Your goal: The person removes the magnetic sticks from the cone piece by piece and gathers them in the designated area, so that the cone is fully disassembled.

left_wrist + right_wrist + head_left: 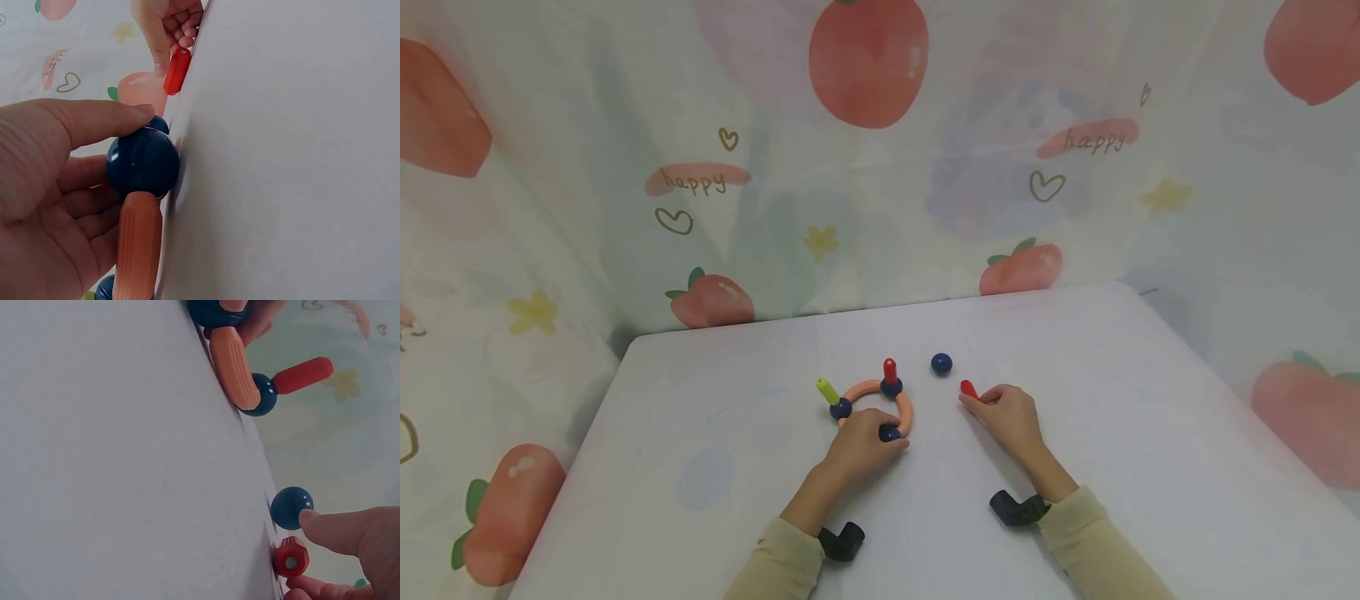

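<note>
Pinching a blue ball (889,433) of the orange ring (906,408) on the desk (760,517), the left hand (863,442) kinda blocks its near-left part. Right hand (1011,417) has its grip pinching a red stick (968,388), one end hidden; can't tell if it's touching down.

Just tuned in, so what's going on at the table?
A person is working with both hands. The left hand grips a navy ball that is part of an orange ring. An upright red rod and a yellow-green rod stick up from two other balls of the ring. The right hand holds another red rod, apart from the ring. A loose ball lies nearby.
</note>
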Action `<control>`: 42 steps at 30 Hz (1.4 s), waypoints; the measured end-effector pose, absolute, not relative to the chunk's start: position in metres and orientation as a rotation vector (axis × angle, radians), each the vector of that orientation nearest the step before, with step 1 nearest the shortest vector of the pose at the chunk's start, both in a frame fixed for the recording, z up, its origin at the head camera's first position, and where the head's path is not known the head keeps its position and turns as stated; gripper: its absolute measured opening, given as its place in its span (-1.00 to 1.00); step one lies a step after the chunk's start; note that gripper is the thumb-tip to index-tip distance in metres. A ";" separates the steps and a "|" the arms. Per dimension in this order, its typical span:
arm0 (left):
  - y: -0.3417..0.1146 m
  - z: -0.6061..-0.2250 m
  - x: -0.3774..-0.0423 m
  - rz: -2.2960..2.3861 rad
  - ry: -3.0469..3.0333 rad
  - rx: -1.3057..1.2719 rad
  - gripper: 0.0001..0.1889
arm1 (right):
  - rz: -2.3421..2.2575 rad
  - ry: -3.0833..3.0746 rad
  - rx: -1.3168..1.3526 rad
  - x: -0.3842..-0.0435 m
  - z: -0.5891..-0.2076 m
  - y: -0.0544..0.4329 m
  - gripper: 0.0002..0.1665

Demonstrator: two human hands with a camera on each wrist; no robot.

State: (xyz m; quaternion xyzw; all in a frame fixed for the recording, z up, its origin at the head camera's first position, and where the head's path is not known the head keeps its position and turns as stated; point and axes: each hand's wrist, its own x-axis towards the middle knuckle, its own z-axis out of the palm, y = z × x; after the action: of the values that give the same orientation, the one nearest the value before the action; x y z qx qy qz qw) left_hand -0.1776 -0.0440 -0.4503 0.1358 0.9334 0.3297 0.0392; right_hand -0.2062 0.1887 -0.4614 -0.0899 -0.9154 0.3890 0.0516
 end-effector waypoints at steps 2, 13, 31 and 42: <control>-0.045 -0.451 -0.178 1.013 2.854 0.418 -0.65 | 1.220 -2.744 -0.263 -0.206 -0.462 0.190 -0.58; -0.049 -0.451 -0.179 0.988 2.849 0.432 -0.62 | 1.384 -2.557 0.214 -0.214 -0.449 0.165 -0.67; -0.062 -0.449 -0.174 0.999 2.877 0.592 -0.66 | 1.527 -2.884 0.578 -0.263 -0.453 0.119 -0.58; -0.076 -0.438 -0.177 0.914 2.843 0.595 -0.70 | 1.465 -2.946 0.410 -0.257 -0.451 0.116 -0.56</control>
State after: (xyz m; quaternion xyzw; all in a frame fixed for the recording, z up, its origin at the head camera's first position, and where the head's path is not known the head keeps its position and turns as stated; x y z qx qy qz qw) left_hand -0.1774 -0.0758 -0.4377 0.1951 0.9327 0.2997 0.0482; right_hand -0.2573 0.1161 -0.4512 0.1231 -0.8852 0.4402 -0.0868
